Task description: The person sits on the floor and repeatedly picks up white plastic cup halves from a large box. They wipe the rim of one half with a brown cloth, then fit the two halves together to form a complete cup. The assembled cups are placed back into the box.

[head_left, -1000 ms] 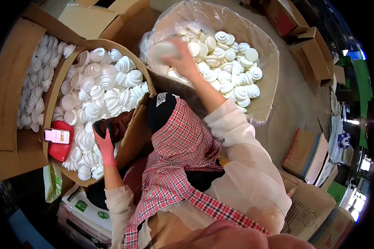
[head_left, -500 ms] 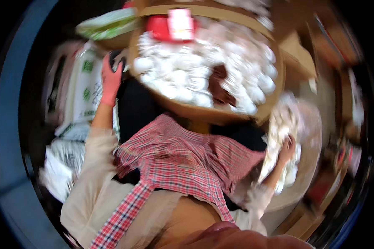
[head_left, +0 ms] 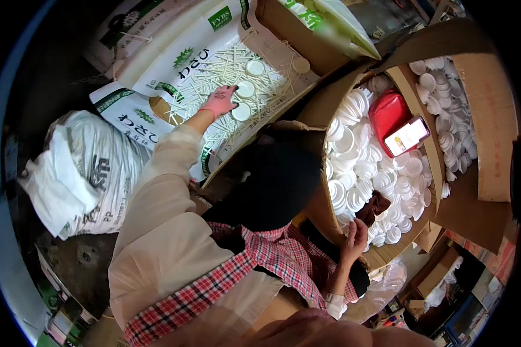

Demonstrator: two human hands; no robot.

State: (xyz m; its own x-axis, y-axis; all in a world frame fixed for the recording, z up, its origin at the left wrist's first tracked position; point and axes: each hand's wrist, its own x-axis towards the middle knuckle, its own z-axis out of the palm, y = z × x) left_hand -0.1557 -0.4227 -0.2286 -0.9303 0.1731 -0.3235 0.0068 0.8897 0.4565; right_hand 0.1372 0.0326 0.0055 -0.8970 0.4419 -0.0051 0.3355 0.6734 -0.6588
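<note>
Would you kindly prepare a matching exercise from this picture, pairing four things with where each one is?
Things
1. Left hand in a pink glove
2. Bare right hand
3. Rectangular phone with a lit screen
4. Bulging white plastic sack

Places
A. Overlapping the shiny red pouch in the picture
B. At the picture's left, outside the cardboard boxes
C. Just below the crumpled brown cloth in the picture
D. At the round white discs among thin white sticks

Pairs: 1-D; 2-C; 3-A; 4-B
</note>
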